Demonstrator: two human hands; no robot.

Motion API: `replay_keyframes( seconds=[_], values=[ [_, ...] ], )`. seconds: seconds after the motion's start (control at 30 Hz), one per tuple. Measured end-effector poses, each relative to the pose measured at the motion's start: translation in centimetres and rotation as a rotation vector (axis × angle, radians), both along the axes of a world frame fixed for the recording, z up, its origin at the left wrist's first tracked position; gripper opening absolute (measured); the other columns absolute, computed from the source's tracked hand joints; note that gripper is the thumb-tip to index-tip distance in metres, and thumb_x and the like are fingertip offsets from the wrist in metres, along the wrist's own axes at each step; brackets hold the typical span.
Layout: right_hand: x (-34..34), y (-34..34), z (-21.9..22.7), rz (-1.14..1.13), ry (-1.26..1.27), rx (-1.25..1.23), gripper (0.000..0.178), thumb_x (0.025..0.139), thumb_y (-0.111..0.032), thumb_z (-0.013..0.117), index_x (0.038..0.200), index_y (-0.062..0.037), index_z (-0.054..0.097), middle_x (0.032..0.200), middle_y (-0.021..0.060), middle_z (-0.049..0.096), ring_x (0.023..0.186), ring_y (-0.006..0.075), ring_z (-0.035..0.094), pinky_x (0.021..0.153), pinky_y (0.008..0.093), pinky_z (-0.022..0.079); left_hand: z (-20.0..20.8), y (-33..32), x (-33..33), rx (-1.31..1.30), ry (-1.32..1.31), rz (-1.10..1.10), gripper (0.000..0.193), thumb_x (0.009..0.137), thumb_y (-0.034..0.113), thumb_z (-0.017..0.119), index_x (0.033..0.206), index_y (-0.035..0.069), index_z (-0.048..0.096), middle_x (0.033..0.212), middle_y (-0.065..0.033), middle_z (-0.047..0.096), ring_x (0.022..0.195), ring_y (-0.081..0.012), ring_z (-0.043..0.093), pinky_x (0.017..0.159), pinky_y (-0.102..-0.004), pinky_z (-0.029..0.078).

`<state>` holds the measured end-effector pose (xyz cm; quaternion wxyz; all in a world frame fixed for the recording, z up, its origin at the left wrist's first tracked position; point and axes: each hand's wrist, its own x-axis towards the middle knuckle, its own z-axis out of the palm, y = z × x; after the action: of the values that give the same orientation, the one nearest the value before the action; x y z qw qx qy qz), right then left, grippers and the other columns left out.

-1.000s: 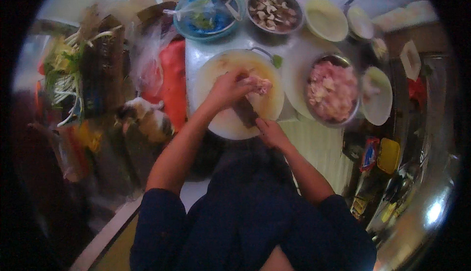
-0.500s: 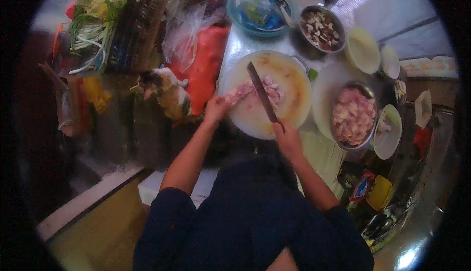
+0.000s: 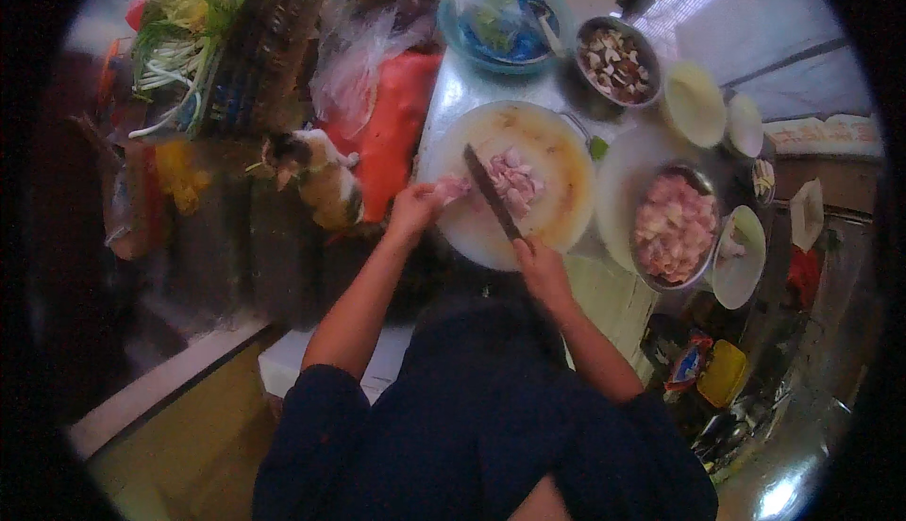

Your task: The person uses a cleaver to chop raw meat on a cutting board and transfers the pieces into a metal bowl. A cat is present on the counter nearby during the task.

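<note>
Cutting pale meat (image 3: pixel 512 181) on a round board (image 3: pixel 557 228) on the tabletop.
Left hand (image 3: pixel 415 208) pinches a strip at the board's left edge, holding it steady for the blade; right hand (image 3: pixel 540 266) is wrapped around the knife (image 3: pixel 491 191), angled across the pile.

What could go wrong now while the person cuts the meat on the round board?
The left hand holds the meat close to the knife in the right hand, so the fingers might get cut. The round cutting board seems to reach the counter's near edge and might tip. A cat beside the counter might disturb the person.
</note>
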<state>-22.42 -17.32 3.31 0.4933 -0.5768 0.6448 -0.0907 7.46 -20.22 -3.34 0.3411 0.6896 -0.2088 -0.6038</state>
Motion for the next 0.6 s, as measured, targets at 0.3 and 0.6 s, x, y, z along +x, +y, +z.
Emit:
replay_keyframes(
  seconds=[0.3,0.6],
  values=[
    [-0.1,1.1,6.3,-0.029,-0.139,-0.178,0.047,0.105,-0.044,0.056,0.13,-0.0044,0.065,0.102,0.0271,0.073,0.097,0.0499,0.069,0.085,0.053,0.054,-2.3,1.0,-2.3,-0.077,-0.009,0.049,0.023,0.09,0.01,0.074,0.11,-0.001,0.071,0.093,-0.0073,0.073,0.078,-0.0153,0.067,0.071,-0.0297,0.053],
    [2.6,1.9,1.3,0.016,0.061,0.014,0.043,0.105,-0.042,0.056,0.129,-0.0065,0.064,0.106,0.0256,0.074,0.096,0.0489,0.07,0.083,0.0531,0.055,-3.7,2.0,-1.4,-0.026,-0.282,0.01,0.025,0.084,0.011,0.076,0.107,0.0,0.071,0.092,-0.0098,0.074,0.076,-0.0179,0.07,0.067,-0.0317,0.055]
  ],
)
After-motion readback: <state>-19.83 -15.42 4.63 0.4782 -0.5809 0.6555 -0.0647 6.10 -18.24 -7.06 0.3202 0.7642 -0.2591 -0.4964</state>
